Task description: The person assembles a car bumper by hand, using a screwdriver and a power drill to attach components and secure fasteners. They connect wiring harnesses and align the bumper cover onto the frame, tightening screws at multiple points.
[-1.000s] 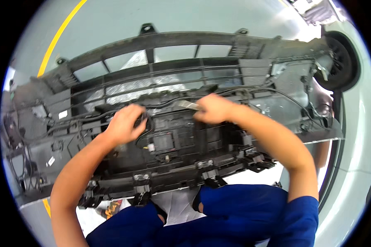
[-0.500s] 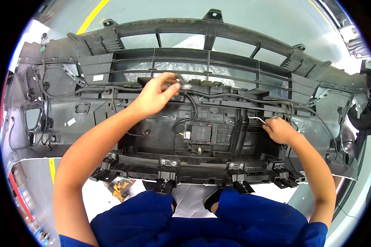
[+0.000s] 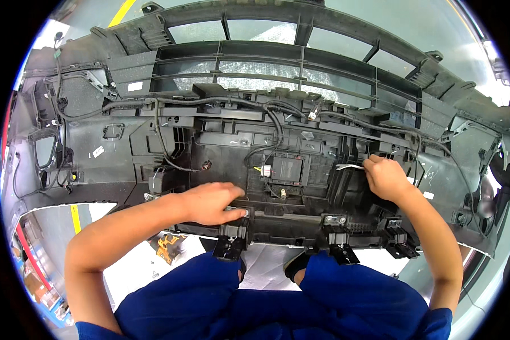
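Note:
A large black plastic car bumper point(image 3: 119, 164) lies with its inner side up before me. My left hand point(image 3: 212, 204) rests low at its near edge, fingers stretched and thumb apart, just above a black bracket point(image 3: 230, 233) with metal bolts. I see nothing held in it. My right hand point(image 3: 384, 175) is closed around a slim silver tool point(image 3: 351, 166), whose thin end points left toward the bumper's ribs. A black wiring harness point(image 3: 209, 101) runs across the middle. A black box-shaped module point(image 3: 288, 169) with a white connector point(image 3: 266, 170) sits between the hands.
More black brackets point(image 3: 340, 241) line the near edge. A loose cable end point(image 3: 207, 165) lies left of the module. Below the bumper is an orange and black object point(image 3: 167, 247) on white sheeting. Shelving with boxes point(image 3: 37, 266) stands at the left, and a grille point(image 3: 255, 71) spans the far side.
My left hand has come down from the wiring harness to the near edge beside a bracket. My right hand keeps the silver tool in about the same place. The view has shifted slightly.

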{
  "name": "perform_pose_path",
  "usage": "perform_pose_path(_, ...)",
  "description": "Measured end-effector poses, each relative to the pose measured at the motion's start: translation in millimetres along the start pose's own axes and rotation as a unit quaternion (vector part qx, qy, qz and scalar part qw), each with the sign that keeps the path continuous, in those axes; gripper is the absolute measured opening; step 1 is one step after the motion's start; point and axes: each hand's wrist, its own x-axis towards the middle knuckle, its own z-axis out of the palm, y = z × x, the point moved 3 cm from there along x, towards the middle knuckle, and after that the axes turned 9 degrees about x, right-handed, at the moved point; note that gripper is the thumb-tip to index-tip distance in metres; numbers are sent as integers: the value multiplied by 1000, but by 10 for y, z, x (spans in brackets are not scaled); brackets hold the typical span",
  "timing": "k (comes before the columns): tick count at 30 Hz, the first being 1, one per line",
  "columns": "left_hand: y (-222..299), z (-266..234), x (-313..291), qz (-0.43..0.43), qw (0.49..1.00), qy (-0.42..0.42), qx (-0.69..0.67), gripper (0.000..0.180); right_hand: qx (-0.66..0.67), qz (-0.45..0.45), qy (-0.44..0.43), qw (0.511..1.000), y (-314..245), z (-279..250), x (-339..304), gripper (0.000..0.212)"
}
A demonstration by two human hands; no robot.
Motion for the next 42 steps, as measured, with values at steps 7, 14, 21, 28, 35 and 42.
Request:
perform_pose_path(7,-160,336,238,-76,991,-106,-21,76,57,-120,-84,988,-727,138,93,14)
perform_pose_path(14,-109,312,387,-122,984,-128,-34,85,172,-310,-102,930,-1983,-26,-192,19)
perform_pose_path(21,57,351,530,-133,983,-118,-43,80,-74,-410,22,909,-2487,288,-418,20)
perform_pose_path(28,68,337,519,-121,989,-76,-35,63,-75,-377,62,921,-2676,352,-577,25)
perform_pose_path(35,520,-506,-451,-17,964,256,-73,24,15,-297,43,954,-2448,75,-126,38)
perform_pose_path(42,441,478,-1676,100,784,59,-610,27,58,-274,-161,946,-2429,195,380,100)
